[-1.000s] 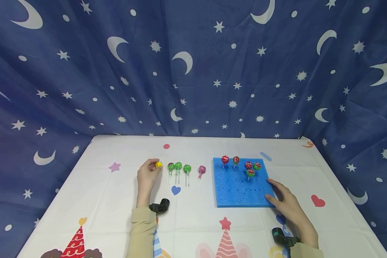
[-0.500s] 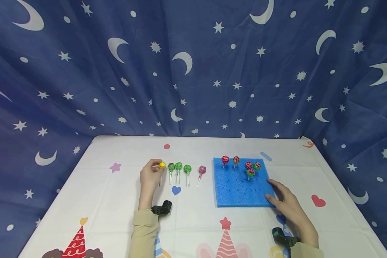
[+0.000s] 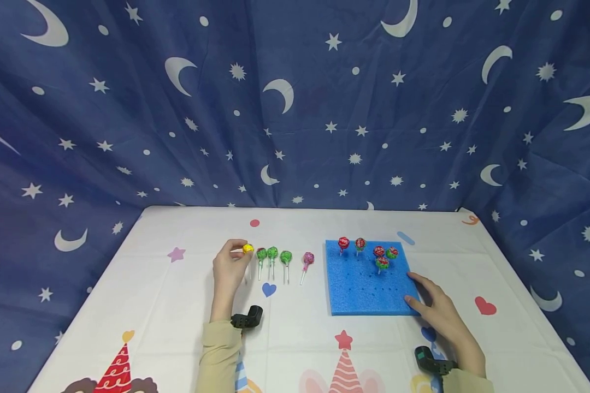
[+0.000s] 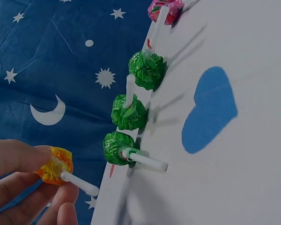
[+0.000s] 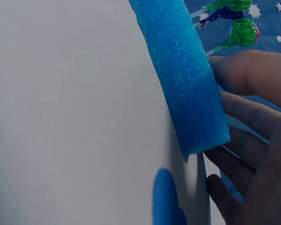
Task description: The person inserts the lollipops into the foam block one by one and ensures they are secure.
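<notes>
Over the last second, the person's left hand (image 3: pixel 228 270) had edged toward three o'clock, bringing a round, yellow-wrapped lollipop (image 3: pixel 248 248) closer to three green-wrapped ball lollipops (image 3: pixel 272 252). Its slim white stick, not visible a second earlier, now showed pointing to six o'clock, which suggested that the pick-up was largely done. The thumb and fingers pinched the sweet by its head, at nine o'clock from the green ones; a pink-wrapped lollipop (image 3: pixel 308 258) lay beyond these at three o'clock.

The right hand (image 3: pixel 437 308) had stayed put, gripping nothing firmly: its loosely spread fingers touched the four o'clock edge of a flat, rectangular blue foam board (image 3: pixel 356 297). Five red or red-and-green wrapped lollipops (image 3: pixel 343 243) stood in it between eleven and one o'clock.

The foam looked grainy, its thick side flecked with pale specks and its top dotted with small dark holes. The wrappers were glossy and crinkled, bunched where each ball met its smooth stick. Beneath lay a white cloth (image 3: pixel 295 338) with faint fold creases and a printed blue heart (image 3: pixel 269 290) at five o'clock from the yellow lollipop.
</notes>
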Demonstrator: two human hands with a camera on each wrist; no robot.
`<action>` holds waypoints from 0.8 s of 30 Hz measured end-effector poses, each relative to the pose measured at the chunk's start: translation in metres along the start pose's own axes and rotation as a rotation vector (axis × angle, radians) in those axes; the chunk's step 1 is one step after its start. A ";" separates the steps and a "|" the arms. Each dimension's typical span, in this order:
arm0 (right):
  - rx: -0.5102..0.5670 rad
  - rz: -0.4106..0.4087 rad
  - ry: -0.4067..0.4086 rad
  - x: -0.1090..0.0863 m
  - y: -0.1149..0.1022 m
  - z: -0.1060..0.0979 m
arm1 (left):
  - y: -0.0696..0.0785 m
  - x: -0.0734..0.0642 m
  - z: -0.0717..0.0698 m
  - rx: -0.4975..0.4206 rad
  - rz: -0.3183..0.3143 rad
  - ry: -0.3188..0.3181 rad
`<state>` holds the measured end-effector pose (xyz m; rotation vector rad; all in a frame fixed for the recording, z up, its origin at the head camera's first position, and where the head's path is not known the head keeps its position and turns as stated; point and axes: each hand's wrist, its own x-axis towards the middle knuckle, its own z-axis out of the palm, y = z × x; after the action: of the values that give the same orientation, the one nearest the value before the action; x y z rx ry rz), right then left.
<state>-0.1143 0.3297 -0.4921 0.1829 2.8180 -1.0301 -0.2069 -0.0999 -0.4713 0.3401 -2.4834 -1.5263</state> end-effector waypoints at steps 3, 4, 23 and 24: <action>-0.001 0.000 0.000 -0.001 0.000 0.000 | 0.003 -0.001 0.001 -0.012 0.001 -0.005; -0.002 -0.001 0.001 -0.001 -0.001 0.000 | 0.004 -0.001 0.002 -0.016 0.000 -0.008; -0.005 -0.006 0.004 0.000 0.000 0.000 | 0.018 -0.010 0.017 -0.089 0.028 -0.062; -0.006 -0.007 0.004 0.000 -0.001 0.000 | 0.019 -0.011 0.018 -0.088 0.028 -0.062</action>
<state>-0.1141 0.3293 -0.4915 0.1747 2.8273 -1.0238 -0.2035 -0.0734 -0.4625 0.2460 -2.4467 -1.6530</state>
